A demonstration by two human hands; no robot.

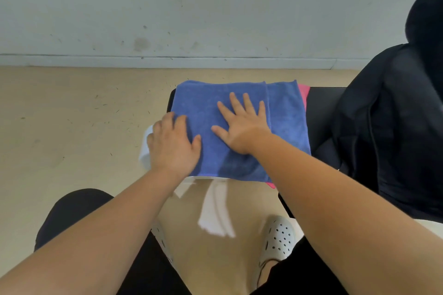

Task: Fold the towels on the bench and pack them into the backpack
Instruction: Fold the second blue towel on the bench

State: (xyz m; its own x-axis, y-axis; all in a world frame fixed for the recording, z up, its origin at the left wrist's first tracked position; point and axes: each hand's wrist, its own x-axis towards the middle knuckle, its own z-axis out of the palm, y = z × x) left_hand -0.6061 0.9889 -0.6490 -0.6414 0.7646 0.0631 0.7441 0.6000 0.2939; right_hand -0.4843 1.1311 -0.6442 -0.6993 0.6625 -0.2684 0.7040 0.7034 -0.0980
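A blue towel [285, 115] lies folded over on the black bench [321, 108], its top layer ending in a seam near the right side. My right hand [242, 122] presses flat on the middle of it, fingers spread. My left hand [173, 141] rests on the towel's left edge with fingers bent over it. A white towel [217, 208] lies under the blue one and hangs off the bench's front and left edges. A pink towel [304, 93] peeks out beneath at the right. The black backpack [393, 127] stands on the bench to the right.
A beige floor [72, 127] runs to a grey wall [191, 7] behind the bench. My black-clad knees and white perforated shoes [279, 237] are below the bench's front edge.
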